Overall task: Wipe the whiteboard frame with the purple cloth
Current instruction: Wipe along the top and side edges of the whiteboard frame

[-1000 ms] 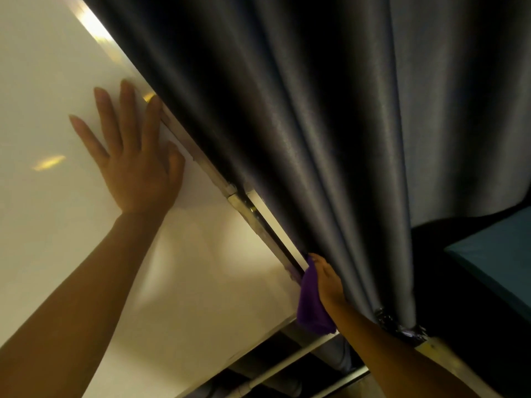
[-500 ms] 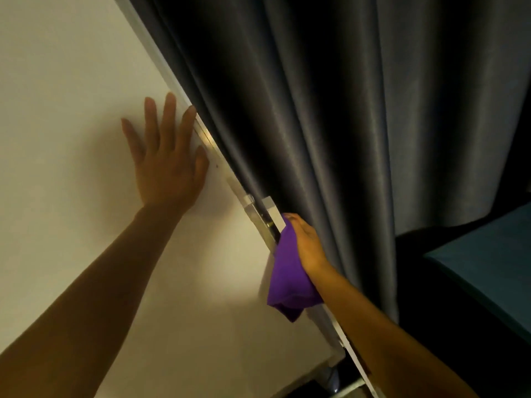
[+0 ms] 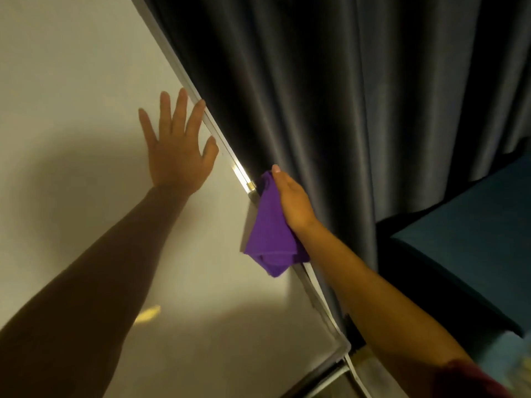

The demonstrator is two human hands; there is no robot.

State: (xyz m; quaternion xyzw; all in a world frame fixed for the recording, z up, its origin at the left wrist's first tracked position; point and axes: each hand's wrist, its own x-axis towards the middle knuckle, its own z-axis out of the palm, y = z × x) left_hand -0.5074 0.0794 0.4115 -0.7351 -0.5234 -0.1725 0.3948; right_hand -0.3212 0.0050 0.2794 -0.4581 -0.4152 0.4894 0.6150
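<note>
The whiteboard (image 3: 71,81) fills the left of the view, and its metal frame (image 3: 218,133) runs diagonally down its right edge. My left hand (image 3: 178,150) lies flat on the board with fingers spread, fingertips near the frame. My right hand (image 3: 291,201) holds the purple cloth (image 3: 268,234) against the frame's outer side, about halfway down the edge. The cloth hangs folded below the hand. The fingers on the frame side are hidden behind the cloth.
A dark grey curtain (image 3: 330,96) hangs right behind the frame and brushes my right hand. A dark teal cushion (image 3: 465,239) sits at the right. The board's lower right corner (image 3: 343,347) and stand bars show at the bottom.
My right hand slid the cloth up along the frame, from near the lower corner to about mid-edge. The view shifted, and my left hand stayed flat on the board.
</note>
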